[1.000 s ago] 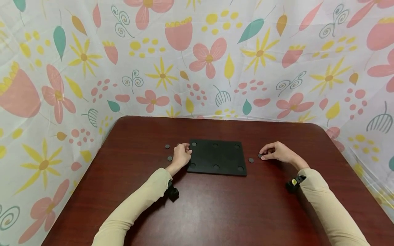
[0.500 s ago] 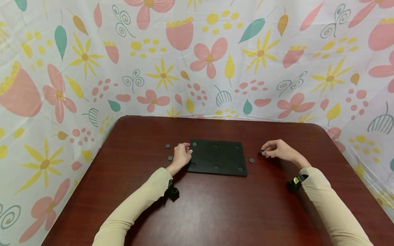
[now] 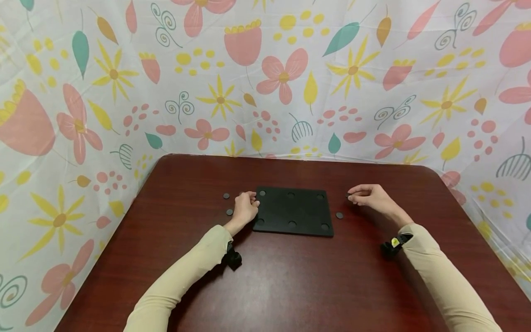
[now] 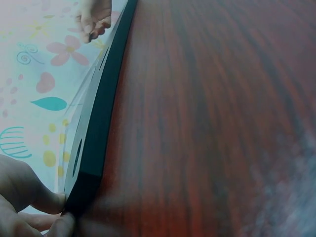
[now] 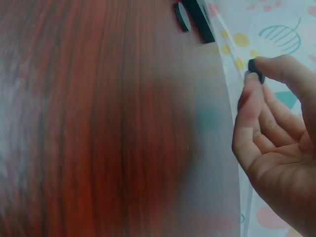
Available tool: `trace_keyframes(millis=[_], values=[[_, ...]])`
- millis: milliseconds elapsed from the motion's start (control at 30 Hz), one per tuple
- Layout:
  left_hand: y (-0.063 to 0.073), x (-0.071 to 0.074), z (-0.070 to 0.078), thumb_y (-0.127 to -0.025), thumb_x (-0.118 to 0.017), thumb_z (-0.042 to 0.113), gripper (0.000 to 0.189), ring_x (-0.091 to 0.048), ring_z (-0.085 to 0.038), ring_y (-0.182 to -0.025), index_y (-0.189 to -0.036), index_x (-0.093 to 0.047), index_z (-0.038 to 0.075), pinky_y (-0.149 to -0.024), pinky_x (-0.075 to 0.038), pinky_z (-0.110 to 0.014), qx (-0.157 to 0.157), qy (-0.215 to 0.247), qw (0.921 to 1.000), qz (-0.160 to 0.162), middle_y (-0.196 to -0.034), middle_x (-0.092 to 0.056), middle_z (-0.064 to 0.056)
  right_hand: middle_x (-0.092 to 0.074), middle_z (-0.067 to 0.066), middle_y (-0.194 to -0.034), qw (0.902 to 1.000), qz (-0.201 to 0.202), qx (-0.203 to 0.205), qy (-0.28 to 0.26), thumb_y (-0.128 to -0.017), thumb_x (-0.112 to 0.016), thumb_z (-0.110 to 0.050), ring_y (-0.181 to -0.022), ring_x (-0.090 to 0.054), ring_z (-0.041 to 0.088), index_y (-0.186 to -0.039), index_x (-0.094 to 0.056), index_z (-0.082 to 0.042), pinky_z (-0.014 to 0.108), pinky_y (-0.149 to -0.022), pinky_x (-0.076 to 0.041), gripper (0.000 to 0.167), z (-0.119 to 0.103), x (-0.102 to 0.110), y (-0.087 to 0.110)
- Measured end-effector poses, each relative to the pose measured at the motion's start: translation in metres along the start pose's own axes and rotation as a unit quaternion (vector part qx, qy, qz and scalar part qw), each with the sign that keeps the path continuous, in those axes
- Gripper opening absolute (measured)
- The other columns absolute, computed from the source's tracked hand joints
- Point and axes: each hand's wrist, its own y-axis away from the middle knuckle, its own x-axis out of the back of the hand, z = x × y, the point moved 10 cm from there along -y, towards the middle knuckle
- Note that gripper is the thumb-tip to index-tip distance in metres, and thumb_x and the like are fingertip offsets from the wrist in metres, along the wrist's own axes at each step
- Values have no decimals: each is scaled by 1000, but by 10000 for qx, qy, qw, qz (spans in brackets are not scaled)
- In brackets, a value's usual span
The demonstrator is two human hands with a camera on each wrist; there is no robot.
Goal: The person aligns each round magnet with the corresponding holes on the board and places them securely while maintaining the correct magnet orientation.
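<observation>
A flat black board (image 3: 292, 211) with several round recesses lies on the table. My left hand (image 3: 245, 208) grips its left edge; in the left wrist view the thumb and fingers (image 4: 37, 197) meet at the board's corner. To the right of the board, my right hand (image 3: 373, 200) is raised above the table, pinching a small dark disc (image 5: 256, 70) between thumb and fingertips. The board's far-left recess (image 3: 262, 193) looks greyer than the others; whether a disc fills it is hard to tell. A loose disc (image 3: 339, 215) lies just beside the board's right edge.
Two more dark discs, one farther back (image 3: 226, 196) and one nearer (image 3: 229, 212), lie left of my left hand. Something dark behind that hand is mostly hidden. The brown table (image 3: 286, 281) meets a flowered cloth (image 3: 282, 115) at its back and sides.
My right hand has lifted the disc off the table and moved it slightly back and left, toward the board. My left hand and the board have stayed in place.
</observation>
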Motion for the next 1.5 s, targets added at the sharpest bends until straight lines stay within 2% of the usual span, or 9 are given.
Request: trace_keyframes(millis=[67,233,467,733,933,1167,1500], values=[[0,0,1,-95,-58,3,35,-63,-32,-103,-129,-57,-4,-86,-54,-42,2,5,10000,-10,-112,-63,-21,-75,2,-99,9999,80,121,-37,-93,-67,-25,-82,-69,15,-121,-60,5,30,-70,-57,42,-4,-1,-1],[1,-1,1,-95,-58,3,36,-63,-31,-104,-130,-57,-4,-87,-54,-42,40,3,10000,-45,-113,-63,-20,-75,1,-98,9993,146,321,-120,-91,-68,-24,-86,-71,15,-120,-61,4,31,-72,-57,41,-13,-6,-5],[1,-1,1,-96,-58,4,35,-63,-31,-104,-130,-57,-4,-86,-54,-42,41,-37,10000,-25,-113,-63,-20,-74,-4,-94,9986,249,444,-109,-91,-69,-26,-87,-70,24,-119,-63,1,32,-73,-58,39,-21,-11,-10],[3,-1,0,-95,-58,4,36,-63,-31,-105,-130,-57,-4,-86,-54,-42,47,-66,10000,-25,-114,-63,-20,-72,6,-102,9989,252,382,50,-91,-68,-27,-92,-68,28,-120,-64,-2,35,-76,-57,39,-28,-19,-16],[0,-1,1,-96,-57,4,35,-62,-31,-105,-130,-57,-4,-87,-54,-42,-6,-71,10000,-19,-114,-63,-20,-72,7,-101,9984,158,484,254,-91,-68,-28,-89,-67,31,-116,-65,-2,35,-75,-57,36,-35,-27,-19],[1,-1,1,-96,-57,4,35,-62,-31,-105,-130,-57,-4,-87,-54,-41,31,-79,10000,-40,-114,-62,-20,-70,14,-104,9973,65,595,424,-93,-67,-28,-85,-66,32,-114,-65,-3,37,-73,-56,33,-43,-32,-22],[2,-1,1,-95,-58,3,36,-62,-31,-105,-130,-57,-3,-86,-54,-41,72,-51,9999,-55,-114,-63,-20,-69,22,-105,9968,-198,711,301,-92,-67,-21,-90,-67,34,-113,-65,0,38,-77,-57,30,-50,-45,-33]])
